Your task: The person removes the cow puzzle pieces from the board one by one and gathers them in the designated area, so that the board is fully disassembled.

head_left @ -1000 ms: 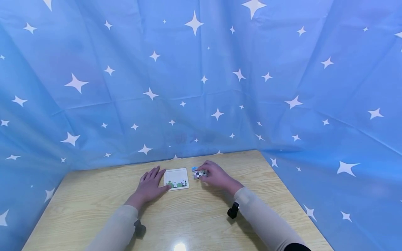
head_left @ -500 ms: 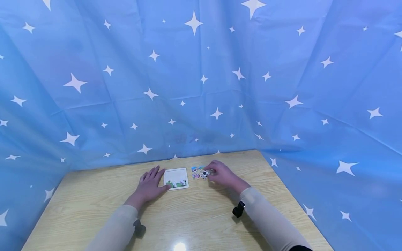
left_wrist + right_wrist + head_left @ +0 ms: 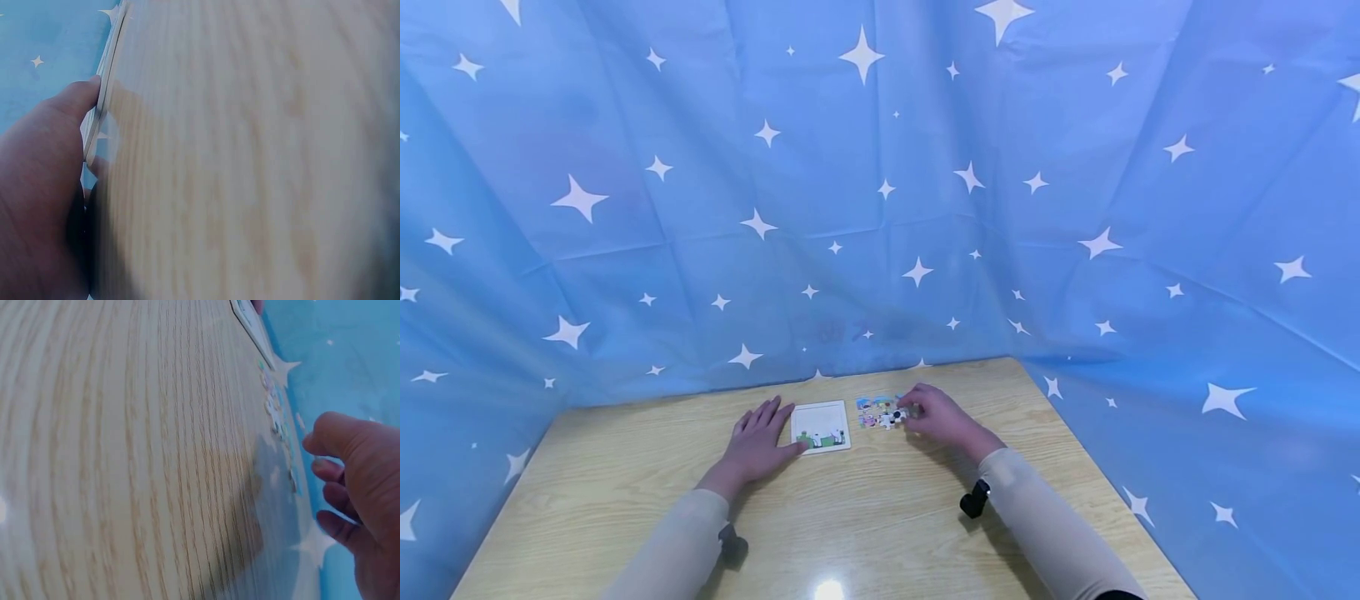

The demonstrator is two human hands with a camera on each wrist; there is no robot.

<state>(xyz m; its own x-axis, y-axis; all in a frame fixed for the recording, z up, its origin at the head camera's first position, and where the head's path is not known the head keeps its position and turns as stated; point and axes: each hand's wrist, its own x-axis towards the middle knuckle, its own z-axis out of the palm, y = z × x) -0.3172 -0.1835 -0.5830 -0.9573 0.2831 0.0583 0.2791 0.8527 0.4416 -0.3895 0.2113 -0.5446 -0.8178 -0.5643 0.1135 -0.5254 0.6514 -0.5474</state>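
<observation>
A white puzzle tray [image 3: 820, 419], its lower strip printed with green and white figures, lies flat on the wooden table. My left hand [image 3: 758, 443] rests spread at its left side, the thumb by its lower left corner and the fingertips along its left edge. The left wrist view shows the thumb [image 3: 81, 99] against the tray's edge. My right hand [image 3: 936, 417] hovers at the right end of several colourful puzzle pieces [image 3: 872, 412]. Thumb and fingertips flank a black-and-white piece [image 3: 898, 414]. In the right wrist view nothing shows between the loosely bent fingers [image 3: 337, 499].
The light wooden table [image 3: 827, 525] runs back to a blue curtain [image 3: 820, 275] with white stars. Table and curtain meet just behind the tray and pieces. A camera [image 3: 975, 500] is strapped under the right wrist, and another [image 3: 733, 548] under the left.
My right hand has moved right with the black-and-white piece, baring the other puzzle pieces beneath. That piece now shows smaller by the fingertips. The left hand and tray have stayed put.
</observation>
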